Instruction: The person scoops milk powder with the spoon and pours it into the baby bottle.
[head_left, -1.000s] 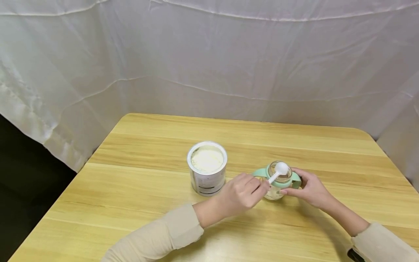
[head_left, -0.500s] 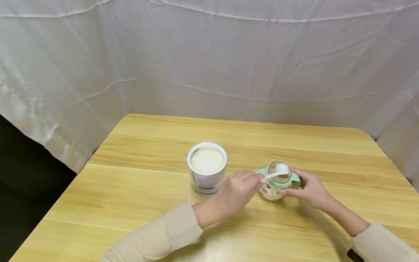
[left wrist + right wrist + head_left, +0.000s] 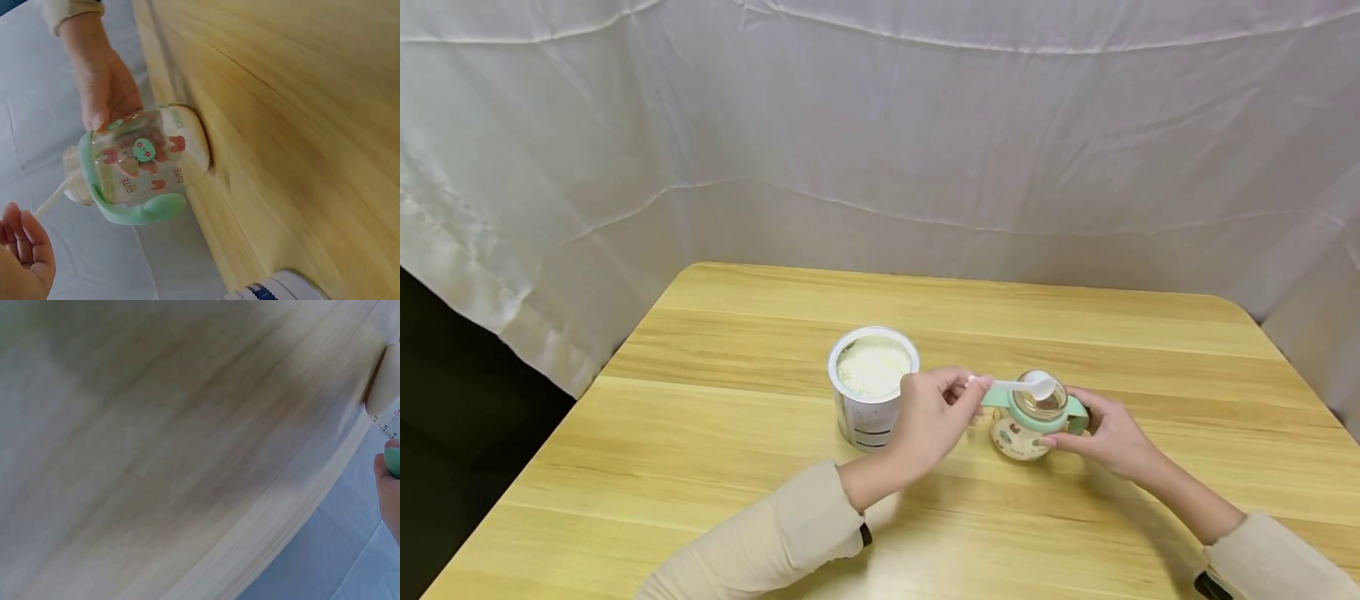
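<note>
My left hand (image 3: 931,417) pinches the thin handle of a white scoop (image 3: 1015,385) between thumb and fingers. The scoop's bowl lies over the open mouth of a clear baby bottle (image 3: 1021,437) with mint-green side handles and printed cartoon figures. The bottle stands upright on the table, its lower part cream-coloured inside. My right hand (image 3: 1108,435) holds it at the right handle, thumb against the wall. In the left wrist view, the scoop (image 3: 53,197) reaches the bottle (image 3: 144,156) neck. At the right wrist view's edge, my right hand (image 3: 390,500) is partly cut off.
An open can (image 3: 857,417) of pale powder stands left of the bottle, just behind my left hand, which overlaps its right side. The wooden table (image 3: 737,450) has rounded far corners. A pale curtain (image 3: 880,167) hangs behind it.
My left hand has shifted left and up, turning so the scoop's handle lies nearly level. The scoop's bowl stays over the bottle's mouth. My right hand and the can look unmoved.
</note>
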Tool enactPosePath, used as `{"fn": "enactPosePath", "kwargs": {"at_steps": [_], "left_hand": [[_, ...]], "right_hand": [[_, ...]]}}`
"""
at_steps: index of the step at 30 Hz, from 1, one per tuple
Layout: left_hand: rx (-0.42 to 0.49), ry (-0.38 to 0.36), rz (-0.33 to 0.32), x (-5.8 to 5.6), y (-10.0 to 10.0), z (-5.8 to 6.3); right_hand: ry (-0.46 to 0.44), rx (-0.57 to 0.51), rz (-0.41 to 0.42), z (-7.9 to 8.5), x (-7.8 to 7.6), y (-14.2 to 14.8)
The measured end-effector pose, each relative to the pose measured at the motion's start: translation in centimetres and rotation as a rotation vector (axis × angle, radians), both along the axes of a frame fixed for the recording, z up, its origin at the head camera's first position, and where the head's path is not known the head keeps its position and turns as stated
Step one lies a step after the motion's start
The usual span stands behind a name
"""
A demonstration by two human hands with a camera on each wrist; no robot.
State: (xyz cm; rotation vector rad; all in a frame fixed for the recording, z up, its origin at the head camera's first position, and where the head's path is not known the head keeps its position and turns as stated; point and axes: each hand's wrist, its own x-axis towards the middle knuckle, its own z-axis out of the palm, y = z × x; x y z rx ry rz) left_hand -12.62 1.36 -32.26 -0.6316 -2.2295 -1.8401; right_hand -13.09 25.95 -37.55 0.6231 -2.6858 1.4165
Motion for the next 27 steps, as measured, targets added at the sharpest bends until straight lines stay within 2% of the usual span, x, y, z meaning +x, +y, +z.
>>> {"fn": "enactPosePath", "kwargs": {"at_steps": [5, 11, 19, 27], "left_hand": [[0.115, -0.189, 0.006, -0.3, -0.1, 0.5], [0.181, -0.319, 0.018, -0.9, -0.4, 0.8], [0.225, -0.415, 0.013, -0.9, -1.3, 2.0], [0.256, -0.445, 0.014, -0.8, -2.8, 2.7]], "right_hand": [[-0.002, 0.018, -0.009, 0.1, -0.1, 0.0], [-0.01, 0.026, -0.002, 0.3, -0.1, 0.1], [-0.027, 0.042, -0.005, 0.5, 0.0, 0.1], [-0.012, 0.031, 0.006, 0.5, -0.1, 0.2]]}}
